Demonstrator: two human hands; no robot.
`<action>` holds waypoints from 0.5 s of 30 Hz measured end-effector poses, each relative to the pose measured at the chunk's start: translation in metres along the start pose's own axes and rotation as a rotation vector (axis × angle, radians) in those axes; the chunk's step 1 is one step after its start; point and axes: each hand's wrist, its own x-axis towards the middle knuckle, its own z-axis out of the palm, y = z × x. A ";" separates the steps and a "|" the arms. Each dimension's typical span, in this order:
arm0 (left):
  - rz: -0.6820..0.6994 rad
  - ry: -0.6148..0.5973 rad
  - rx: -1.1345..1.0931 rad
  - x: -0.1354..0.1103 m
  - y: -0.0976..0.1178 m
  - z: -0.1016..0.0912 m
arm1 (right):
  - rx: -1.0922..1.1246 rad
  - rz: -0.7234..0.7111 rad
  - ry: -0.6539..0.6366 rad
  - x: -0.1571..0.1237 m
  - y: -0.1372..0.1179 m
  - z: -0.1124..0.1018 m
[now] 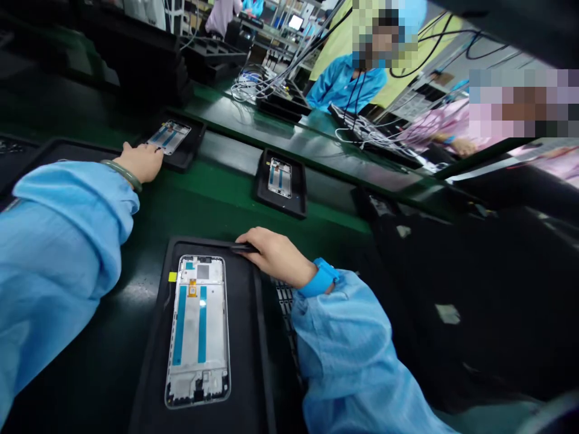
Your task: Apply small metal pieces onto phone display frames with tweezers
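Note:
A phone frame (199,328) with blue strips lies face up in a black tray (246,337) just in front of me. My right hand (274,256) rests on that tray's far right corner, fingers closed on a small dark piece at the rim. My left hand (141,161) reaches far left and touches the near edge of another black tray (190,150) that holds a second phone frame (169,136); its fingers are mostly hidden. A third phone frame (280,178) sits in its own black tray (298,202) on the green belt.
The green conveyor belt (217,193) runs from left to right. Stacked black trays (212,57) and cable bundles (260,84) lie beyond it. Two other people sit across the line at the top right. Dark equipment (474,289) fills the right side.

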 end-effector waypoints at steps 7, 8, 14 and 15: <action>0.068 0.070 0.050 0.002 -0.006 -0.002 | 0.152 0.422 0.367 0.025 0.047 -0.025; 0.085 0.091 0.048 -0.002 -0.009 -0.010 | 0.154 0.505 0.402 0.034 0.056 -0.025; 0.079 0.204 0.033 -0.027 -0.043 -0.052 | 0.228 0.776 0.544 0.097 0.080 -0.005; 0.066 0.222 0.031 -0.032 -0.049 -0.053 | 0.260 0.789 0.559 0.107 0.079 -0.001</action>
